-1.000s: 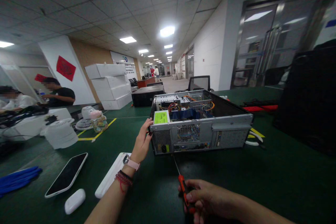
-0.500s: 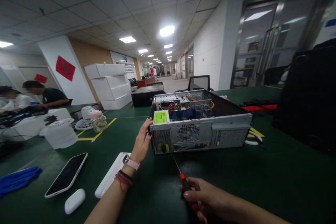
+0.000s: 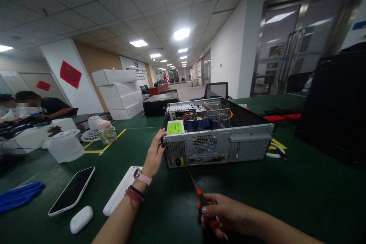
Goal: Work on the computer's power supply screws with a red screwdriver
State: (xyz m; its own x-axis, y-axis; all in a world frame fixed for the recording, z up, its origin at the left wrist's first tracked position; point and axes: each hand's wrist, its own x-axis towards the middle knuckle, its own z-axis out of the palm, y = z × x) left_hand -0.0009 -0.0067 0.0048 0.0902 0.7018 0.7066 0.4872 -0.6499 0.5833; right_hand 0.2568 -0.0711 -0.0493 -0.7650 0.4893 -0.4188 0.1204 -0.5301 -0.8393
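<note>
An open computer case (image 3: 251,145) lies on its side on the green table, rear panel facing me. Wires, a blue ribbon cable (image 3: 201,124) and a power supply with a yellow-green label (image 3: 175,127) show inside it. My left hand (image 3: 156,150) grips the case's near left corner, thumb against the rear panel and fingers at the upper edge. In my right hand (image 3: 219,211) is a red and black screwdriver (image 3: 202,197). Its thin shaft points up and left, with the tip at the lower edge of the rear panel; a screw there is too small to make out.
Left of my forearm lie a white power bank-like slab (image 3: 118,192), a phone (image 3: 73,190), a white earbud case (image 3: 81,219) and blue gloves (image 3: 21,196). White fans (image 3: 64,146) and a jar (image 3: 107,132) stand behind. A large black panel (image 3: 334,110) stands right.
My right hand's fingers have shifted slightly around the screwdriver handle, while its tip stays at the same place. My left hand and the case hold still. A person at far left has moved a little.
</note>
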